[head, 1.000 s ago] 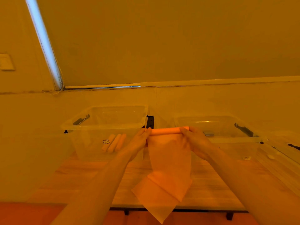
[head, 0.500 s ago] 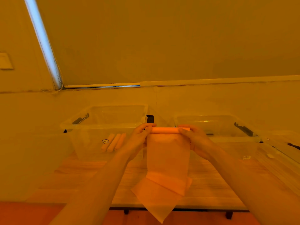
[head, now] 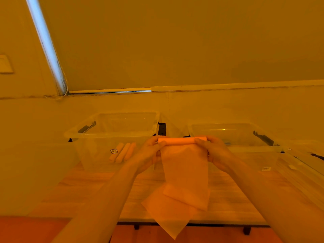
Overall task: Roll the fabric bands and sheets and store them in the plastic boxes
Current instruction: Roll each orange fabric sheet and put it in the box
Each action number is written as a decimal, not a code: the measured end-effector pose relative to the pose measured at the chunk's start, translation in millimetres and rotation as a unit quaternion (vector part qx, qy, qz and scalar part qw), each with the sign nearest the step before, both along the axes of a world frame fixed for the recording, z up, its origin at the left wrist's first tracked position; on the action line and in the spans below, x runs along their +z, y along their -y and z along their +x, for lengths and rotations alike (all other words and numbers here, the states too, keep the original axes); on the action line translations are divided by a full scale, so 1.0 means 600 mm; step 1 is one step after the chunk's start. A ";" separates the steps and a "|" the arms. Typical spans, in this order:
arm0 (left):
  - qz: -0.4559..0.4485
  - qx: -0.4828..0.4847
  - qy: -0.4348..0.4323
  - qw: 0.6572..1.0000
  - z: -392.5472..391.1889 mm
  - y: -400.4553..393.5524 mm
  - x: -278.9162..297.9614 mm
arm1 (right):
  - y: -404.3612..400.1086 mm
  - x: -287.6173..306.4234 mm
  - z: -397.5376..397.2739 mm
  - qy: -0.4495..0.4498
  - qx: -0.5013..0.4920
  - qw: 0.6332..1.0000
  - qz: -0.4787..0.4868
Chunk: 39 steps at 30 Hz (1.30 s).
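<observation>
since a moment ago the loose tail has shortened a little, and now the fabric band (head: 185, 174) hangs over the table (head: 236, 199) edge, its rolled top pinched by left hand (head: 149, 155) and right hand (head: 215, 153), before the left plastic box (head: 112, 132) holding three rolls (head: 122, 152) and the right plastic box (head: 242, 135).

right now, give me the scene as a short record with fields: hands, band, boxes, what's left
left hand: grips the left end of the roll
right hand: grips the right end
fabric band: rolled at the top, held in the air in front of the boxes; its loose tail hangs onto the wooden table and past its near edge
left plastic box: open, holds three finished rolls
right plastic box: open, contents unclear
left to do: finish rolling, then store
</observation>
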<state>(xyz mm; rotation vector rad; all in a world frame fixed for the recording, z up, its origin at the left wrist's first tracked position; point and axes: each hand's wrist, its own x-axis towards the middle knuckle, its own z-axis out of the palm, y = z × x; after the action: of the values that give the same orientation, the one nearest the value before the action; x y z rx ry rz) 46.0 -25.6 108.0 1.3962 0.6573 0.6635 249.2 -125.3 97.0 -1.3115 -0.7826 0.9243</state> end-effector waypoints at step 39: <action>0.067 0.052 -0.039 0.996 0.003 -0.016 -0.013 | 0.008 0.000 -0.017 -0.060 0.001 0.998 -0.012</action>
<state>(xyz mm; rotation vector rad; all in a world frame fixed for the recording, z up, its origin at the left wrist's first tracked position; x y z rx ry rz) 48.0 -16.0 100.2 1.5261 0.7621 0.7504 239.1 -130.1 97.0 -1.2637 -0.6817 1.0060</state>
